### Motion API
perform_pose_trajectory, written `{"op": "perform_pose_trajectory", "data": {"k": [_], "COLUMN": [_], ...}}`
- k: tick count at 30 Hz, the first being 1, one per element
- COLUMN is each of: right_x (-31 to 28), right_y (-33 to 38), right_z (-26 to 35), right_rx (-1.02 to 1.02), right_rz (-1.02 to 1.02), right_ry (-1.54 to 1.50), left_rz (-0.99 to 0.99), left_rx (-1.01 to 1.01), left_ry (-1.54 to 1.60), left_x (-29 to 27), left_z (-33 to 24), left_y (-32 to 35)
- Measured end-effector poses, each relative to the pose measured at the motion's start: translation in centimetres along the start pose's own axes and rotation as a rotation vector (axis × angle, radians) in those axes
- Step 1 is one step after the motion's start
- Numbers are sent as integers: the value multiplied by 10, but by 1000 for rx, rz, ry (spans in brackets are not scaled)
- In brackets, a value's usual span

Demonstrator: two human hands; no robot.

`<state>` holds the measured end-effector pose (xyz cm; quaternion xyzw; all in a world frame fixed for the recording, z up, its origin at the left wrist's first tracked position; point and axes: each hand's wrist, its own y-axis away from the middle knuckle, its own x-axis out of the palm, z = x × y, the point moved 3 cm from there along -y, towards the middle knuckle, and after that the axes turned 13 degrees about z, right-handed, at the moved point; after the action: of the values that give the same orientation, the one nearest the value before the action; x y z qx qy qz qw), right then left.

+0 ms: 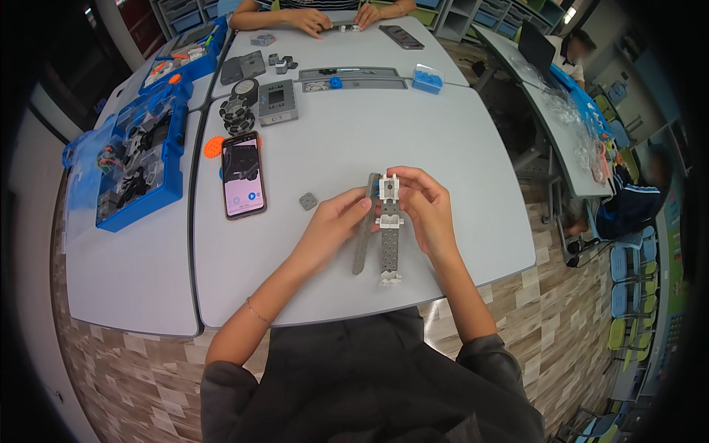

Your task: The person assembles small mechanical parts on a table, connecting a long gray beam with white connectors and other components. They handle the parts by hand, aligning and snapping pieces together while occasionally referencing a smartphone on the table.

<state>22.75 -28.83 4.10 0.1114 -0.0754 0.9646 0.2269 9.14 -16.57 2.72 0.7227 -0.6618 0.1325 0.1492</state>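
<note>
Over the near part of the white table, my left hand (340, 218) pinches a long grey building beam (361, 247) by its upper part. My right hand (426, 210) grips the far end of a second grey beam (389, 251), which carries white connector pieces (388, 190) at its top, middle and near end. The two beams run side by side, close together at the far end, where a bit of blue shows between them. Whether they are joined there I cannot tell. A small grey square plate (308, 201) lies on the table left of my left hand.
A phone (244, 177) lies at the left, beside black wheels (236, 117) and a grey control box (278, 102). Farther back are a grey tray (354, 83) and a clear box of blue parts (427, 78). Blue bins (144, 162) stand left. Across the table, another person's hands (314, 22) handle parts.
</note>
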Motion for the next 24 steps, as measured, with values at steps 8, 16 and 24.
{"op": "perform_pose_trajectory", "data": {"k": [8, 16, 24], "right_x": [-8, 3, 13], "right_y": [-7, -1, 5], "right_z": [-14, -14, -6], "right_rx": [64, -62, -48], "right_rz": [-4, -97, -82], "right_ry": [-124, 294, 428], "left_rz": [17, 16, -19], "left_rx": [-19, 7, 4], "left_ry": [153, 240, 343], "left_x": [0, -3, -3], "left_z": [6, 14, 22], "left_y": [-2, -1, -1]}}
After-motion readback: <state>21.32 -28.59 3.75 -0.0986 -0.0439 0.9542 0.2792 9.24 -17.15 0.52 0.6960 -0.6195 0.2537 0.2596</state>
